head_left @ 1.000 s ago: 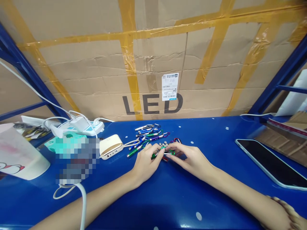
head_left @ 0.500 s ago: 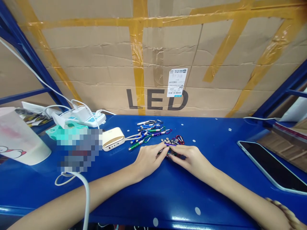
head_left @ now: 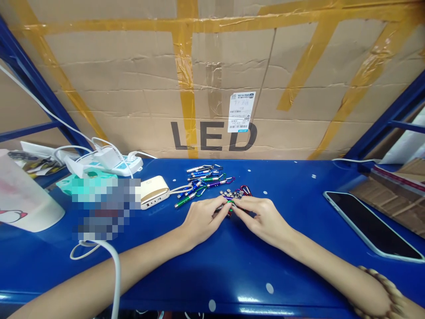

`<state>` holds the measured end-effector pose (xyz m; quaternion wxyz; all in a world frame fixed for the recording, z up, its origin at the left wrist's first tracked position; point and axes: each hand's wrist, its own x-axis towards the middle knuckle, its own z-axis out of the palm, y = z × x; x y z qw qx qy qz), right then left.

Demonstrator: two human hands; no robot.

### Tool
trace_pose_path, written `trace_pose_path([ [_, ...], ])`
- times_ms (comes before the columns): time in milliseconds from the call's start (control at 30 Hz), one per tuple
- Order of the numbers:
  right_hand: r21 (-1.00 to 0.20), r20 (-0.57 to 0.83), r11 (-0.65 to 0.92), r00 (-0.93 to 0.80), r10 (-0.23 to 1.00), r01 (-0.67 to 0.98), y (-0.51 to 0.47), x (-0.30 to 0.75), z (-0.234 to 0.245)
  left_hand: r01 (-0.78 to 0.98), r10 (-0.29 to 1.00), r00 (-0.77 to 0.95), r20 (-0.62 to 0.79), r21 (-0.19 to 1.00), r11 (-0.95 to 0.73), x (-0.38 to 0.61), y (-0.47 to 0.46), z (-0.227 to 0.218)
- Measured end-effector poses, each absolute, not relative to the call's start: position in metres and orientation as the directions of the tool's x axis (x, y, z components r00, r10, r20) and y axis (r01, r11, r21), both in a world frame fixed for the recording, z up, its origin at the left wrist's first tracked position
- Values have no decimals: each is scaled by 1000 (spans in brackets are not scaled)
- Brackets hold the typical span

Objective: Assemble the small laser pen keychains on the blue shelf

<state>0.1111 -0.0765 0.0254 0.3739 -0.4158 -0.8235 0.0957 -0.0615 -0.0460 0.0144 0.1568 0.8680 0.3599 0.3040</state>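
At the centre of the blue table, my left hand (head_left: 202, 219) and my right hand (head_left: 267, 217) meet at the fingertips. Both are closed in a pinch on a small green piece (head_left: 230, 202), mostly covered by fingers, so its kind is unclear. Just beyond the fingertips lie several small silver button cells (head_left: 228, 192) and a red carabiner clip (head_left: 245, 190). Left of these rests a loose group of small keychain flashlights with clips, among them a green flashlight (head_left: 186, 200), a purple flashlight (head_left: 217, 184) and a silver flashlight (head_left: 195, 169).
A cream power bank (head_left: 154, 193) lies left of the flashlights. Further left are a power strip (head_left: 133, 165), white cables and a pale cup (head_left: 31, 199). To the right lies a phone (head_left: 372, 226). A large cardboard box (head_left: 139, 97) stands behind the blue table (head_left: 199, 274).
Green now shows between my fingertips where a purple piece showed before. My hands stay together in nearly the same place, and the whole view has shifted slightly.
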Motion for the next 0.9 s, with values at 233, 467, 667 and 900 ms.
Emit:
trace_pose_path([
  [233,-447,614,578,-236,754,683,-68,119,27,465,775,499,387,635,-617,-60,-46,16],
  [467,-413,649,558,-197,734,720,-65,122,27,452,754,490,437,612,-648,-60,-42,9],
  [667,-389,664,562,-201,720,730,-64,120,22,411,737,540,406,637,-652,-59,-39,7],
  [900,-369,673,554,-197,713,746,-62,121,18,455,668,588,457,496,-740,-60,-36,6],
])
